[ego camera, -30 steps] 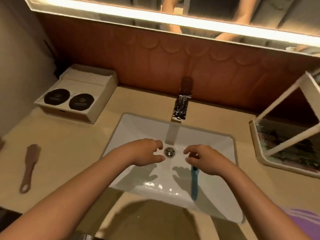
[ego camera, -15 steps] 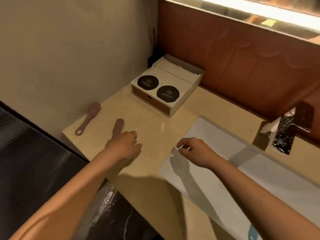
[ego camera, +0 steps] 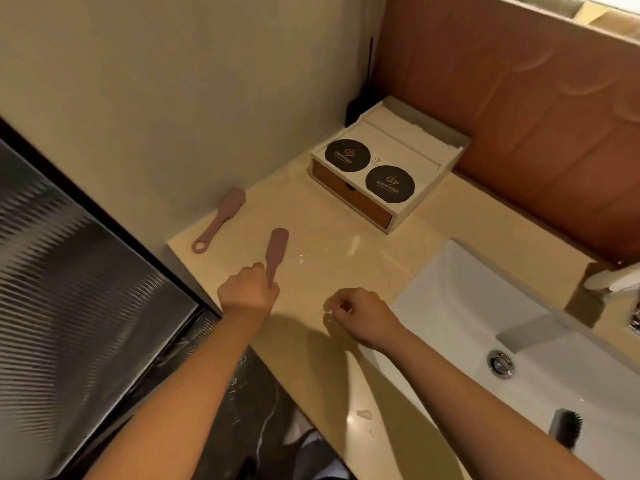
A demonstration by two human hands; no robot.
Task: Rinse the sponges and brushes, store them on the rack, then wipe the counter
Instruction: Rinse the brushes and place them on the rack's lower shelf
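My left hand (ego camera: 247,292) is closed around the handle end of a pink brush (ego camera: 277,251) that lies on the beige counter (ego camera: 329,237), its head pointing away from me. A second pink brush (ego camera: 221,218) lies apart, further left by the wall, near the counter's corner. My right hand (ego camera: 360,315) hovers over the counter beside the white sink (ego camera: 450,289), fingers loosely curled with nothing in them. A dark bristled brush (ego camera: 566,427) lies in the sink basin at the lower right. No sponge or rack is in view.
A white box (ego camera: 433,181) with two black round lids stands at the back against the brown wall panel. The tap (ego camera: 613,278) shows at the right edge, the drain (ego camera: 500,363) below it. The counter's left edge drops to a dark floor.
My view swung left from the sink to the counter. My left hand reached out and closed on the nearer pink brush's handle. My right hand left the sink and trails over the counter.
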